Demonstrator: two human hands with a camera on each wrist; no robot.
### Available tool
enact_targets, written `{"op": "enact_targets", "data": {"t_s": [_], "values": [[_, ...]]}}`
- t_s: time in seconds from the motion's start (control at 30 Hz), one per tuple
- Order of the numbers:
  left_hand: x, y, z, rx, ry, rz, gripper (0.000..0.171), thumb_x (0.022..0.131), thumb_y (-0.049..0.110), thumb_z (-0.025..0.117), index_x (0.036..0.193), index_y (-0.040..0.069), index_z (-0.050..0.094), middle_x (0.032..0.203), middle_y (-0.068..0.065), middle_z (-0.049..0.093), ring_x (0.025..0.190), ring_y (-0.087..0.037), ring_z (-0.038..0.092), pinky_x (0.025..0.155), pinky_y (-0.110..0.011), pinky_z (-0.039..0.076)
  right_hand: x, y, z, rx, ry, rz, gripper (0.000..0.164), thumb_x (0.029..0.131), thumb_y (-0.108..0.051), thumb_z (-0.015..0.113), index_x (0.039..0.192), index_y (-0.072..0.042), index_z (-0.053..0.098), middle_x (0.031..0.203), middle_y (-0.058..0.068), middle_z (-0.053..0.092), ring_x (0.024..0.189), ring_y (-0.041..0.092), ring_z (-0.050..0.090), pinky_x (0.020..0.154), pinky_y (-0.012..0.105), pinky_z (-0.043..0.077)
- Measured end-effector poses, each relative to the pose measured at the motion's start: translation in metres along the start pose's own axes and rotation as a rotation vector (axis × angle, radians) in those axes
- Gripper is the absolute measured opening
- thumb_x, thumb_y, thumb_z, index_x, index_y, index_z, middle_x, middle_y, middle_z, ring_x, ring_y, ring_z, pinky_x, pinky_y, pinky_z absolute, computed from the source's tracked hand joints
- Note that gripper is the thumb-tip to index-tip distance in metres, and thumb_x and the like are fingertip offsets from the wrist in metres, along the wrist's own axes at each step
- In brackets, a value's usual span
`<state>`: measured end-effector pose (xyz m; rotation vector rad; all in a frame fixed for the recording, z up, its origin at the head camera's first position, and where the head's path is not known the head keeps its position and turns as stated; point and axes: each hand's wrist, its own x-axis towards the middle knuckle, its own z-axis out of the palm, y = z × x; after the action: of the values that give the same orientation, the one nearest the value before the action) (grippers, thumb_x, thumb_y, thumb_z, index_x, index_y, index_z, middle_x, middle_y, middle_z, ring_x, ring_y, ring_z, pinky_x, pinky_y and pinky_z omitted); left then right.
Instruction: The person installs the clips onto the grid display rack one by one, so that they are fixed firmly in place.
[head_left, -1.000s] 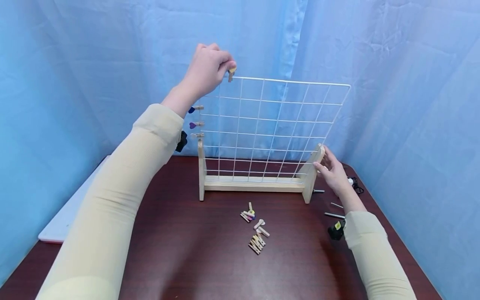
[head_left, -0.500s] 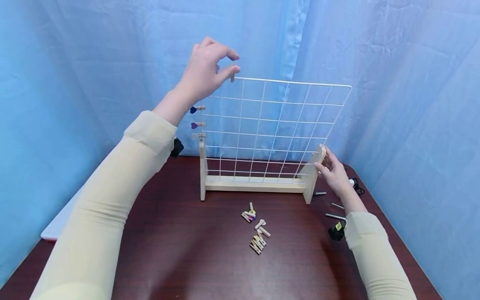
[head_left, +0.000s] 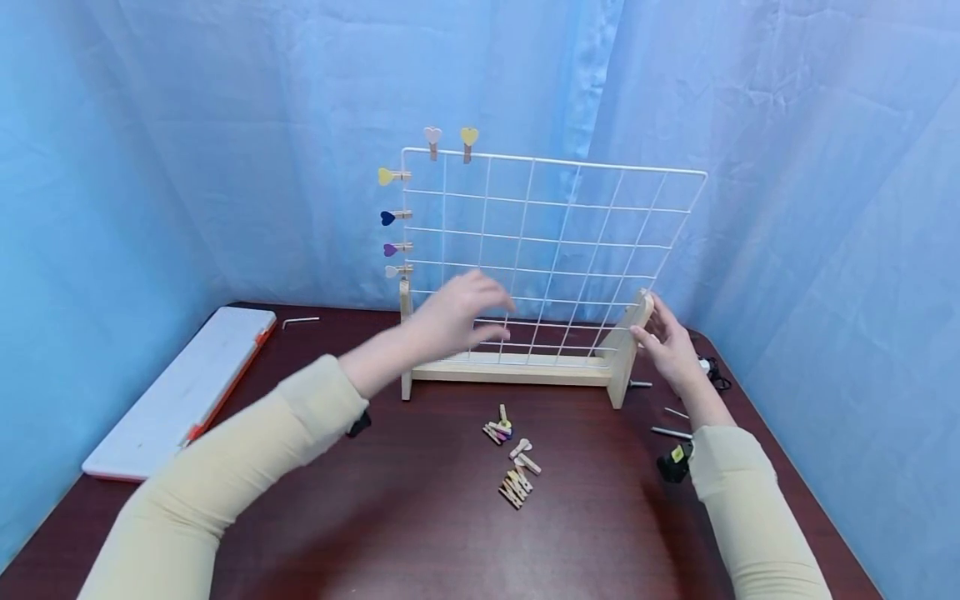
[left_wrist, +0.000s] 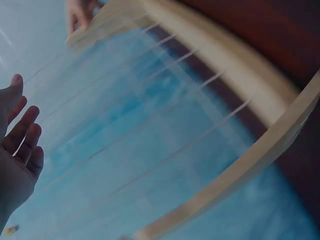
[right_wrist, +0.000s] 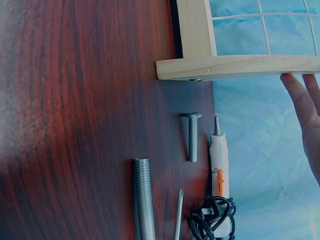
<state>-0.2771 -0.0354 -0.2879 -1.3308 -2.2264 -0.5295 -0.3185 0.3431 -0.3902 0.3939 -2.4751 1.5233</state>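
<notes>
My left hand [head_left: 461,312], blurred and holding nothing, hangs in front of the white wire grid [head_left: 585,164], its thumb and fingers apart. On the grid's top wire are a pale heart clothespin [head_left: 432,136] and a yellow heart clothespin [head_left: 469,136]. Down the left edge are clipped a yellow clothespin [head_left: 385,177], a dark blue one, a purple one and a white one. Fingertips of my right hand [head_left: 670,346] rest against the right side of the wooden stand [head_left: 510,375], also visible in the right wrist view. Several loose clothespins [head_left: 516,487] lie on the table before the stand.
A white case [head_left: 172,392] with orange latches lies at the left, a hex key [head_left: 301,320] behind it. Right of the stand are a bolt [right_wrist: 193,137], a threaded rod [right_wrist: 143,200], a thin metal rod [right_wrist: 179,212] and a white corded tool [right_wrist: 219,155].
My left hand has let go of the yellow heart clothespin on the top wire and come down in front of the grid. The right hand has stayed at the stand.
</notes>
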Motion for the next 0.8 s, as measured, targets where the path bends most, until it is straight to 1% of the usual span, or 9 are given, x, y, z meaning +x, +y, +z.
{"op": "enact_targets", "data": {"t_s": [0.17,0.23,0.27,0.4,0.5,0.6,0.7,0.77,0.8], "values": [[-0.030,-0.002,0.053,-0.042,-0.117,-0.076,0.026,0.078,0.030,0.068,0.099,0.015,0.066,0.099,0.004,0.062,0.096,-0.014,0.050,0.085,-0.030,0.040,0.001,0.005,-0.001,-0.020,0.012,0.001,0.067,0.089,-0.028,0.053,0.142,-0.035,0.012,0.144,0.014,0.026,0.125,0.034,0.033,0.073,0.025,0.050],[-0.038,-0.004,0.071,-0.073,-0.158,-0.100,0.025,0.077,0.029,0.069,0.098,0.017,0.066,0.100,0.005,0.062,0.097,-0.014,0.050,0.085,-0.030,0.039,0.000,0.005,-0.003,-0.028,0.018,0.003,0.065,0.089,-0.027,0.053,0.140,-0.039,0.014,0.144,0.014,0.027,0.126,0.034,0.033,0.074,0.028,0.051],[-0.041,-0.005,0.079,-0.095,-0.180,-0.110,0.024,0.077,0.028,0.069,0.098,0.017,0.067,0.100,0.005,0.062,0.097,-0.014,0.050,0.087,-0.030,0.039,0.000,0.005,-0.003,-0.034,0.021,0.003,0.065,0.089,-0.027,0.052,0.139,-0.040,0.014,0.144,0.013,0.027,0.126,0.034,0.033,0.073,0.026,0.050],[-0.052,-0.009,0.109,-0.210,-0.268,-0.140,0.021,0.077,0.019,0.069,0.097,0.015,0.068,0.097,0.004,0.060,0.088,-0.011,0.053,0.080,-0.024,0.042,0.000,0.006,-0.004,-0.035,0.023,-0.008,0.065,0.090,-0.025,0.052,0.141,-0.038,0.014,0.144,0.014,0.027,0.125,0.034,0.033,0.074,0.028,0.051],[-0.057,-0.012,0.128,-0.275,-0.323,-0.139,0.018,0.078,0.011,0.068,0.095,0.012,0.069,0.093,0.001,0.061,0.078,-0.011,0.055,0.071,-0.018,0.044,0.000,0.005,-0.004,-0.038,0.022,-0.011,0.066,0.090,-0.026,0.052,0.142,-0.035,0.013,0.144,0.014,0.026,0.126,0.034,0.032,0.073,0.024,0.050],[-0.059,-0.014,0.141,-0.300,-0.346,-0.128,0.017,0.078,0.003,0.065,0.093,0.011,0.070,0.091,0.001,0.062,0.077,-0.011,0.057,0.068,-0.015,0.043,0.000,0.005,-0.004,-0.046,0.023,0.002,0.066,0.089,-0.028,0.052,0.141,-0.037,0.013,0.144,0.011,0.026,0.127,0.032,0.032,0.073,0.023,0.050],[-0.059,-0.015,0.150,-0.323,-0.356,-0.092,0.023,0.077,-0.006,0.061,0.089,0.011,0.071,0.091,0.001,0.063,0.077,-0.009,0.058,0.068,-0.013,0.044,-0.001,0.005,-0.004,-0.043,0.018,0.006,0.065,0.089,-0.028,0.052,0.140,-0.040,0.013,0.145,0.011,0.025,0.127,0.032,0.032,0.078,0.035,0.050],[-0.059,-0.015,0.154,-0.321,-0.373,-0.060,0.025,0.075,-0.008,0.060,0.086,0.011,0.071,0.090,0.001,0.064,0.077,-0.007,0.059,0.068,-0.012,0.044,0.000,0.005,-0.004,-0.035,0.015,0.004,0.066,0.089,-0.027,0.052,0.140,-0.039,0.012,0.145,0.012,0.025,0.127,0.033,0.032,0.080,0.044,0.047],[-0.059,-0.014,0.155,-0.316,-0.383,-0.045,0.024,0.075,-0.008,0.061,0.085,0.011,0.071,0.090,0.001,0.064,0.077,-0.007,0.058,0.068,-0.011,0.043,0.000,0.005,-0.005,-0.033,0.017,0.003,0.066,0.089,-0.027,0.052,0.140,-0.038,0.013,0.145,0.012,0.025,0.126,0.033,0.032,0.080,0.045,0.047]]}}
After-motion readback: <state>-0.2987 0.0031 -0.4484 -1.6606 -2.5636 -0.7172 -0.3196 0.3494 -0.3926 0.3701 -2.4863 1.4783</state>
